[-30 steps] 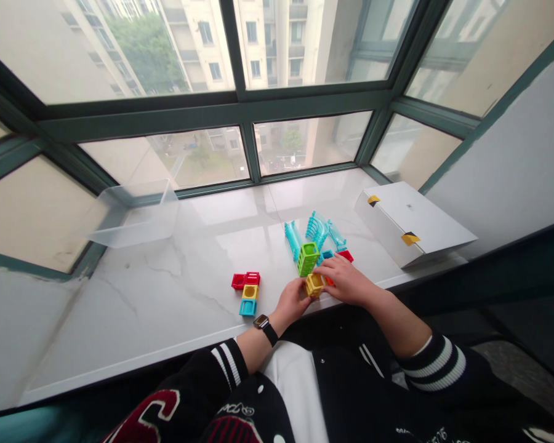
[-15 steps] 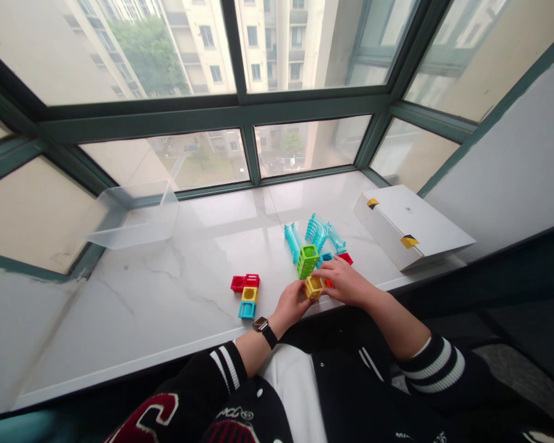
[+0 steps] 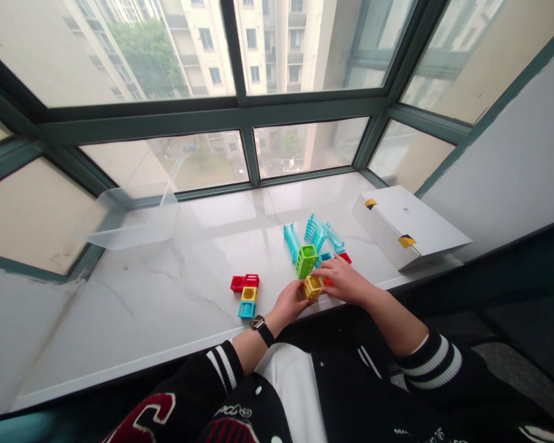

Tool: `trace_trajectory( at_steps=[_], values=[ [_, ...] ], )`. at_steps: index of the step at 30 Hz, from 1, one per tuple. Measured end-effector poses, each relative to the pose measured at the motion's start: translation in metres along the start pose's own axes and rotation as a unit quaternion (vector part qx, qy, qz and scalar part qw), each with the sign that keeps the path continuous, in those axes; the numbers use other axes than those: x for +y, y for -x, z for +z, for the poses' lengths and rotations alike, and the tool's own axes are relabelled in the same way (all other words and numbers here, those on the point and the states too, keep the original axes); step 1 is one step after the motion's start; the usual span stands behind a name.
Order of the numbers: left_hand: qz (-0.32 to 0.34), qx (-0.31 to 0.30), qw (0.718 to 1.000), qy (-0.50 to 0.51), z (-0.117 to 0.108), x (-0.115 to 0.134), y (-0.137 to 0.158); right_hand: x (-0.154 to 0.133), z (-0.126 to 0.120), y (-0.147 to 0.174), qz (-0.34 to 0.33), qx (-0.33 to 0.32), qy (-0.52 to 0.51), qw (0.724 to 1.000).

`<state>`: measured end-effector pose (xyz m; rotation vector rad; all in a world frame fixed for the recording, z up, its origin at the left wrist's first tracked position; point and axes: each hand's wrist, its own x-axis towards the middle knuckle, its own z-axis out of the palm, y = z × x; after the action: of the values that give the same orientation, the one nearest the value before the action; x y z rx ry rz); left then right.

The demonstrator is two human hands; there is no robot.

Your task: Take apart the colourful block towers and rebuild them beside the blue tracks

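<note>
Between my two hands is a yellow toy block (image 3: pixel 312 287), close to the front edge of the sill. My left hand (image 3: pixel 290 304) grips it from the left, and the fingers of my right hand (image 3: pixel 342 279) close on its right side. Just behind it stands a green block tower (image 3: pixel 306 261). An orange-red block (image 3: pixel 327 282) is partly hidden under my right hand, with a blue block (image 3: pixel 324 258) and a red block (image 3: pixel 346 257) beyond the fingers. Clear blue track pieces (image 3: pixel 316 230) lie farther back.
Left of my hands lies a joined group of red (image 3: pixel 252 280), yellow (image 3: pixel 248 295) and blue blocks (image 3: pixel 246 309). A clear plastic bin (image 3: pixel 138 227) stands at the far left. A white box (image 3: pixel 410 221) with yellow-black tabs sits at the right, below the window frame (image 3: pixel 212 120).
The view has shifted very slightly. Both hands keep their hold on the yellow block, and the other blocks and track pieces stay where they were.
</note>
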<state>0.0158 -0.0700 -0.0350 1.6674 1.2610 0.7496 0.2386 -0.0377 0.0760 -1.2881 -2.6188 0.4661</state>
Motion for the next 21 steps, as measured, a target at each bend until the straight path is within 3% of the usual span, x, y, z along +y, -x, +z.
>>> trace_trajectory(
  at_steps=[5, 9, 12, 17, 21],
  values=[
    [0.031, 0.022, 0.999, 0.034, -0.045, 0.003, 0.012, 0.001, 0.001, 0.0, -0.005, -0.001, -0.003, 1.0],
    [0.035, 0.125, 0.991, 0.025, -0.098, -0.003, 0.032, 0.002, 0.003, 0.001, -0.005, 0.004, -0.007, 1.0],
    [-0.007, 0.19, 0.981, 0.042, -0.129, -0.017, 0.051, 0.003, 0.004, 0.002, -0.007, 0.007, -0.007, 1.0],
    [-0.101, 0.281, 0.945, 0.134, -0.146, -0.042, 0.084, 0.003, 0.004, 0.001, -0.005, -0.005, -0.005, 1.0],
    [-0.127, 0.324, 0.925, 0.15, -0.146, -0.054, 0.101, -0.001, -0.004, 0.003, -0.022, 0.018, -0.011, 1.0]
  ],
)
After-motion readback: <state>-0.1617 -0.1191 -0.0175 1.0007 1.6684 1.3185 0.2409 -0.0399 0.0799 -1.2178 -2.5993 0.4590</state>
